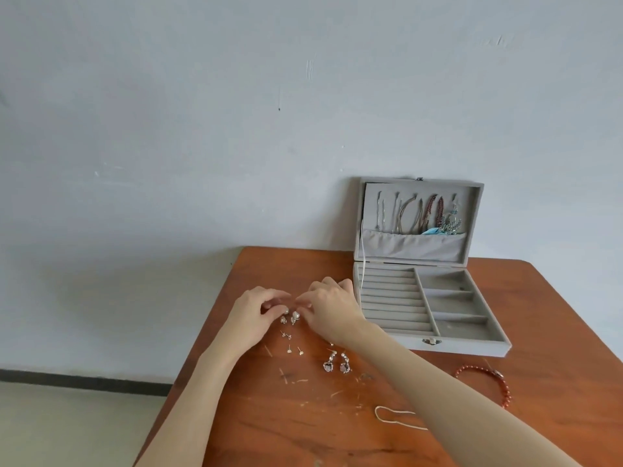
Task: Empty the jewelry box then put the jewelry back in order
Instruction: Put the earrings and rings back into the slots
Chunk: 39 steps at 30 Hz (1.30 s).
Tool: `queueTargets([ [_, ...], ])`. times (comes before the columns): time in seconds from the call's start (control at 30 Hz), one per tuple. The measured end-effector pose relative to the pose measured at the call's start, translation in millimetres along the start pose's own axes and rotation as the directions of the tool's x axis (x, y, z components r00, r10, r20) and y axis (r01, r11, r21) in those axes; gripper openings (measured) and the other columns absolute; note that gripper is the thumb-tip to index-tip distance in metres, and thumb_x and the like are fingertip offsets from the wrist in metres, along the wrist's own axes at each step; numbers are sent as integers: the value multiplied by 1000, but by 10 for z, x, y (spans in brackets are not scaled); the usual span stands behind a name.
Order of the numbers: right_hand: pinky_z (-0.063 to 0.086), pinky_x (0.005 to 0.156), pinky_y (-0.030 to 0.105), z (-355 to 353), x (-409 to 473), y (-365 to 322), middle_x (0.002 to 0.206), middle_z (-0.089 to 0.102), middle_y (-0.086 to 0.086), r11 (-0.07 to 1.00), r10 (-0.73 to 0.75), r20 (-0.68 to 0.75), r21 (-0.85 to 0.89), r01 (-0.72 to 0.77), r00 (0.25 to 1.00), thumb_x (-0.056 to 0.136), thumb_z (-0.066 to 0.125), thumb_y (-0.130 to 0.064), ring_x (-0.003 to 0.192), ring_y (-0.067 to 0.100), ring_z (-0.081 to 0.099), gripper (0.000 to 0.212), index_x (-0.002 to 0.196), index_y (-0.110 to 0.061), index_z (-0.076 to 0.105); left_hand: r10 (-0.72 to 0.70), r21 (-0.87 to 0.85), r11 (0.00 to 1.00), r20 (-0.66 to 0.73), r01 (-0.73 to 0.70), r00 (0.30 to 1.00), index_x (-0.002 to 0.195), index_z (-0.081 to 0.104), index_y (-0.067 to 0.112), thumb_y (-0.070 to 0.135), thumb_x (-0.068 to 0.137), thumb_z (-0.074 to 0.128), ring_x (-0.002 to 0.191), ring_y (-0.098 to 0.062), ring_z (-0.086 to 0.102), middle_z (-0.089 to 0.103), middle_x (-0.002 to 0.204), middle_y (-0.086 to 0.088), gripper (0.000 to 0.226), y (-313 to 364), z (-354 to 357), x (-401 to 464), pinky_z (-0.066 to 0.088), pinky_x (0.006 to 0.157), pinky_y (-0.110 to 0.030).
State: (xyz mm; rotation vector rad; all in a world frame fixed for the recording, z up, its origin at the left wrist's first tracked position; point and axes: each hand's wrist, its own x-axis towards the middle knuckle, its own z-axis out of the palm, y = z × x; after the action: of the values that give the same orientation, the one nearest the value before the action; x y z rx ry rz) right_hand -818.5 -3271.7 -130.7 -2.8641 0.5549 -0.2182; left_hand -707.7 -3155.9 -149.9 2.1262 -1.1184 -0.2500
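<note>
The grey velvet jewelry box [472, 345] stands open at the back right of the table, and its ring rolls and side compartments hold nothing. Several necklaces [421, 214] hang inside the upright lid above a pocket. My left hand [256, 310] and my right hand [332, 306] meet left of the box. Each pinches a small pearl earring [290, 316] at the tabletop with its fingertips. Below them lie tiny stud earrings [289, 343] and a pair of heart drop earrings [336, 365].
A red bead bracelet [499, 384] lies in front of the box at the right. A thin white chain [392, 416] sits partly under my right forearm. The wooden table [269, 416] is scratched; its left edge drops to the floor, and a wall is behind.
</note>
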Motion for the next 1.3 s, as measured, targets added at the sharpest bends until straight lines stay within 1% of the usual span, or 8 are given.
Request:
queueTargets([
  [0.13,26,94,39,26,48,-10,109,61,-3,999,0,18,52,-1,1000,91,48,-34,107,20,45,25,107,-28,67,8,24,1000,53,-9,999,89,70,30,17,84,64,89,-10,55,59,94,7,15,-8,-22,39,40,83,-21],
  [0.33,27,93,39,63,80,-76,105,62,-3,995,-10,9,96,10,1000,90,52,-34,106,19,46,21,99,-24,68,-21,45,999,42,19,999,89,69,23,15,86,63,87,-10,52,54,88,11,11,-45,-17,71,35,78,-19],
  [0.53,29,93,40,114,72,-98,109,60,0,994,-19,-13,109,20,1000,91,48,-28,109,21,47,22,105,-20,63,-11,20,1000,-32,11,999,92,68,16,14,88,60,91,-14,55,57,91,6,10,-80,47,39,38,83,-21],
  [0.73,30,93,40,145,60,-173,113,56,4,990,-24,22,139,21,999,90,48,-25,110,23,46,24,110,-18,61,-59,-129,991,-288,23,956,95,68,16,11,88,59,86,-5,58,64,93,7,12,-162,40,-44,36,72,2],
  [0.97,31,95,41,96,94,-191,111,59,7,991,8,51,136,-14,999,90,51,-21,107,26,51,19,104,-14,61,-129,-227,972,-319,56,939,92,66,20,15,88,59,84,-4,60,65,90,10,9,-149,37,-43,37,68,2],
  [1.1,34,94,38,85,85,-174,105,62,4,971,32,-6,239,-30,999,87,56,-21,102,22,56,16,101,-14,60,-142,-235,970,-313,69,939,93,66,21,16,88,59,85,-6,60,66,91,10,10,-142,37,-53,38,68,2],
  [1.17,40,93,36,49,71,-159,100,65,4,944,55,-45,327,-37,997,85,60,-22,98,21,58,14,96,-13,62,-149,-242,968,-307,74,940,94,67,22,17,88,60,87,-6,60,66,93,10,10,-136,38,-54,39,69,-1],
  [1.3,49,82,27,-156,-13,-43,90,67,3,867,123,-157,498,-29,980,85,64,-21,85,14,59,12,90,-10,66,-115,-213,976,-285,54,952,93,65,23,15,89,58,89,-6,58,65,96,10,11,-121,44,-95,38,71,-1],
])
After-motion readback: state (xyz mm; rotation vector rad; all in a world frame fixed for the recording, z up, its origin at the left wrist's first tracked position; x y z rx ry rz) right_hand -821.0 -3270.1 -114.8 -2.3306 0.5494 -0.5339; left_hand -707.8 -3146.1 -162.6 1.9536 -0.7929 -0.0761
